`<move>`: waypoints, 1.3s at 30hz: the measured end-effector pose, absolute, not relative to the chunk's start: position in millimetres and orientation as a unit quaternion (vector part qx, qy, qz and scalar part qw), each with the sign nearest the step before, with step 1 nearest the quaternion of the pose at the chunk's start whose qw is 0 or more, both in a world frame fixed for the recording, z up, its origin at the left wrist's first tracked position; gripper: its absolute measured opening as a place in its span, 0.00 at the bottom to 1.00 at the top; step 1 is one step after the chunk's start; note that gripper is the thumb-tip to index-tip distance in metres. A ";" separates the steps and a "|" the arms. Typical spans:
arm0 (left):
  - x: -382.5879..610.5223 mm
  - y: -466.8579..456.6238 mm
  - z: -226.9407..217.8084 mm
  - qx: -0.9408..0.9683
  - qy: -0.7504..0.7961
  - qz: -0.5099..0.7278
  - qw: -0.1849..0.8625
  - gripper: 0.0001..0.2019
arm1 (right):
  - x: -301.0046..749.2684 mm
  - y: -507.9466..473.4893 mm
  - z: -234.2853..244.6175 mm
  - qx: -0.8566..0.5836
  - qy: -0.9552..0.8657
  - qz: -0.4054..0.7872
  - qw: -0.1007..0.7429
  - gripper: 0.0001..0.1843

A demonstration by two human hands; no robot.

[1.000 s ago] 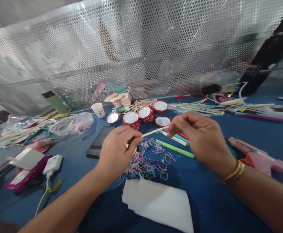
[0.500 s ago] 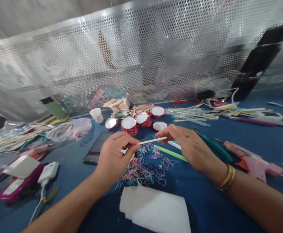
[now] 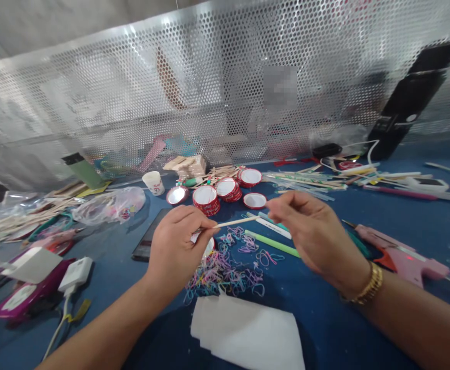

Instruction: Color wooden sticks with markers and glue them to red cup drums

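Note:
My left hand [image 3: 179,241] pinches a thin wooden stick [image 3: 236,222] between thumb and fingertips, its free end pointing right. My right hand [image 3: 310,234] hovers just beyond that end, apart from it, thumb and fingers drawn together. What those fingers hold, if anything, cannot be made out. Below the stick lies a heap of small coloured rubber bands [image 3: 228,275]. White sheets [image 3: 251,329] rest nearer to me. Past the hands stand red-rimmed round stacks with white tops [image 3: 206,198]. A lime green stick [image 3: 273,243] lies under my right hand.
A pink glue gun [image 3: 406,254] lies at the right, its tip pointing left. A dark phone [image 3: 144,241] is partly behind my left hand. A white paper cup [image 3: 153,183] and a green bottle [image 3: 84,172] stand further back, before a perforated metal screen [image 3: 209,87].
My right hand has shifted right, away from the stick's tip, and its fingers have drawn together. My left hand has moved slightly left with the stick.

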State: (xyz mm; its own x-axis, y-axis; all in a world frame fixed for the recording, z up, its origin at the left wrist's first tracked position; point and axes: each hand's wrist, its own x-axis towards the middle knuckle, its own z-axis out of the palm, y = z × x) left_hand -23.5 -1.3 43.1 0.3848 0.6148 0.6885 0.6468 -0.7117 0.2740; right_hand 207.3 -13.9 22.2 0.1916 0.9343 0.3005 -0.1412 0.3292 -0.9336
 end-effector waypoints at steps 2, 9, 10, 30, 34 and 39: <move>-24.6 -0.9 43.0 -0.830 -0.390 -0.399 0.005 0.05 | 212.9 -10.9 24.5 -0.388 -0.436 0.424 0.693 0.23; -22.6 -2.9 41.5 -0.849 -0.384 -0.359 -0.054 0.09 | 209.5 -14.1 25.2 -0.371 -0.432 0.521 0.636 0.14; -22.6 -3.0 41.6 -0.850 -0.383 -0.356 -0.056 0.09 | 207.5 -15.0 24.6 -0.373 -0.432 0.534 0.624 0.13; -6.9 -14.8 35.2 -0.698 -0.414 -0.389 -0.435 0.09 | 183.8 -36.2 14.8 -0.266 -0.476 0.696 0.468 0.17; -4.8 -16.3 36.5 -0.683 -0.393 -0.383 -0.481 0.09 | 185.8 -37.6 17.3 -0.275 -0.512 0.674 0.456 0.18; -3.1 -15.9 36.6 -0.643 -0.374 -0.380 -0.549 0.05 | 186.0 -38.2 12.5 -0.273 -0.556 0.647 0.445 0.20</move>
State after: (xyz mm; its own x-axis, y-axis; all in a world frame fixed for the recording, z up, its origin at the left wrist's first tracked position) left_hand -3.1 -15.9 36.6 0.4319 0.8986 0.0773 0.0643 -0.1162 0.9911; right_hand 186.0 -38.2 12.5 -0.4547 0.8793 0.1419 -0.2725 0.0144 -0.9621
